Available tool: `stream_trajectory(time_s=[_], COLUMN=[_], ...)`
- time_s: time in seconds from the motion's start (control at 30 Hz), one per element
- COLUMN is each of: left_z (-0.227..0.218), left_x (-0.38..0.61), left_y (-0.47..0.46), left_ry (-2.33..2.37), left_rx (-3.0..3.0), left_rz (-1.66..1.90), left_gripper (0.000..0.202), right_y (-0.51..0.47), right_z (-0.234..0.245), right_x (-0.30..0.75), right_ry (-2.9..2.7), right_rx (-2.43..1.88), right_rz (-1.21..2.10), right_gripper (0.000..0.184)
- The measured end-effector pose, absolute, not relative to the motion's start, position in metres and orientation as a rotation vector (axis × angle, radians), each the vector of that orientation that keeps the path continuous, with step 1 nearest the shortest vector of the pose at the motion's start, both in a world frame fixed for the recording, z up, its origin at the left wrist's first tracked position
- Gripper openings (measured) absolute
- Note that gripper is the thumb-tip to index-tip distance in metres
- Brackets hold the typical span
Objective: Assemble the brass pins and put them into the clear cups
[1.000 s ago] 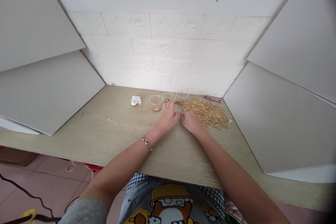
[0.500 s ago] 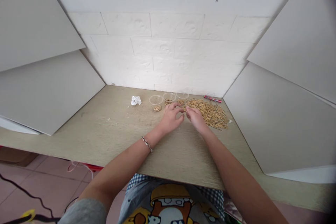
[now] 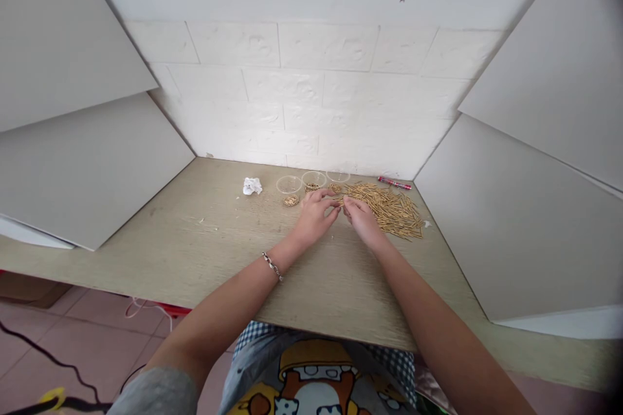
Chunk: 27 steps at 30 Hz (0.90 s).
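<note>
R hand (image 3: 363,220): grip narrow, fingertips pinched just left of brass pin pile (image 3: 389,211); can't tell if any pins held.
L hand (image 3: 314,217): grip narrow, fingers curled toward R hand, left of pile; contents can't be told.
Risk: pile sits loose on surface (image 3: 219,233); a brush from R wrist could scatter pins.
Containers: 3 clear plastic cups (image 3: 313,179), behind & left of pile; none clearly loaded. Pin clump (image 3: 312,187) at middle cup's front, in or out unclear. Another pin clump (image 3: 291,201) sits further left.
Far: red pen (image 3: 394,183) behind pile; crumpled tissue (image 3: 252,186) well left.
</note>
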<state>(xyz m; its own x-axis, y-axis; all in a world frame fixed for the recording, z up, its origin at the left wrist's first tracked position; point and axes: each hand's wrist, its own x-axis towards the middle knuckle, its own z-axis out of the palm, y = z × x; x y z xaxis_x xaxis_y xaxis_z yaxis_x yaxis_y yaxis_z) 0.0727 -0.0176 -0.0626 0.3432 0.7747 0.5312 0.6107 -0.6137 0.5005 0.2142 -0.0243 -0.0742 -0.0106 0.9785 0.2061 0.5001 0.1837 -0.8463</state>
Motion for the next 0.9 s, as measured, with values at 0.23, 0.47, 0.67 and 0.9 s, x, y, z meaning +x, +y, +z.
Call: stream_trajectory(time_s=[0.23,0.47,0.67,0.9], left_z=[-0.066,-0.069,-0.068,-0.064], left_x=[0.073,0.072,0.072,0.07], left_y=[-0.016,-0.012,-0.013,-0.014], left_ry=[1.292,1.454,1.421,1.399], left_rx=[2.413,2.267,2.251,2.256], left_rz=[1.077,1.051,1.11,1.157], left_gripper=[0.015,0.02,0.022,0.029], right_y=[-0.03,-0.026,-0.027,-0.028], right_z=[-0.064,-0.064,-0.063,-0.059], right_x=[0.208,0.206,0.204,0.195], right_ry=[-1.735,-2.107,-2.26,-2.268], right_rx=[-1.508,-1.87,-1.936,-1.883], right_rz=[0.428,0.132,-0.011,-0.077], right_gripper=[0.037,0.034,0.036,0.038])
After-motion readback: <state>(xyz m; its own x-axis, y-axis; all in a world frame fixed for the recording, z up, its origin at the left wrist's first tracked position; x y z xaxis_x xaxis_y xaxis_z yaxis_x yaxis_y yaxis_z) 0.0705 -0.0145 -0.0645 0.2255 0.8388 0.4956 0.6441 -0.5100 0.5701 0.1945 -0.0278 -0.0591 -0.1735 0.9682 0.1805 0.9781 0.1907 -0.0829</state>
